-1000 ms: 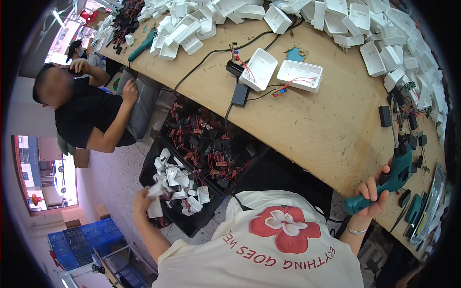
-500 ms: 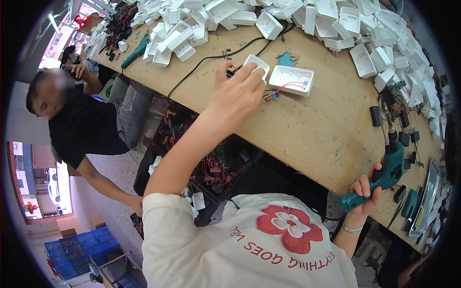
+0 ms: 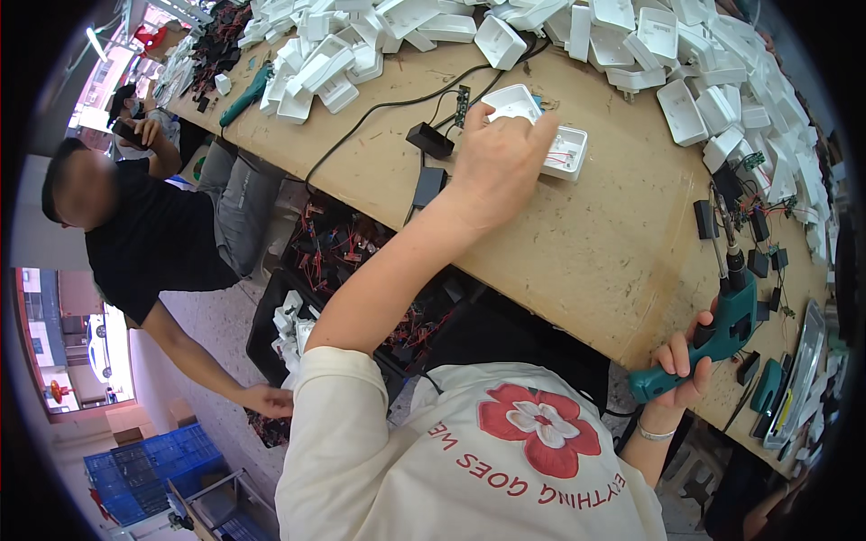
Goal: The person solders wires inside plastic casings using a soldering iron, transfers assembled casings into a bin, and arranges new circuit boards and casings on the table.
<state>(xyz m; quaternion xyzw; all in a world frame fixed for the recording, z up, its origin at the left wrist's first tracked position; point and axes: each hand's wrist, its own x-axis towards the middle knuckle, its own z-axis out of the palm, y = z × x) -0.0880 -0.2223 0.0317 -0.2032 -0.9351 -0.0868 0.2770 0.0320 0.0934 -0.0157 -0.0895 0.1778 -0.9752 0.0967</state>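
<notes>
My left hand point(image 3: 501, 162) reaches out over the wooden table point(image 3: 613, 243) and rests on two open white plastic boxes point(image 3: 564, 149), fingers curled over the nearer one; red wires show inside the box to its right. Whether it grips the box I cannot tell. My right hand point(image 3: 686, 361) holds a teal electric screwdriver point(image 3: 722, 329) by its handle at the table's near edge, bit pointing away from me. A black adapter point(image 3: 429, 140) with a cable lies just left of the boxes.
A big heap of white plastic housings point(image 3: 649, 45) fills the far side of the table. Small black parts point(image 3: 762, 243) lie at the right. A black crate of wired parts point(image 3: 352, 261) sits under the table. A person in black point(image 3: 153, 243) bends down at the left.
My left arm came up from the crate under the table and reached onto the white boxes. The right hand kept hold of the screwdriver. The person at the left lowered an arm to the floor.
</notes>
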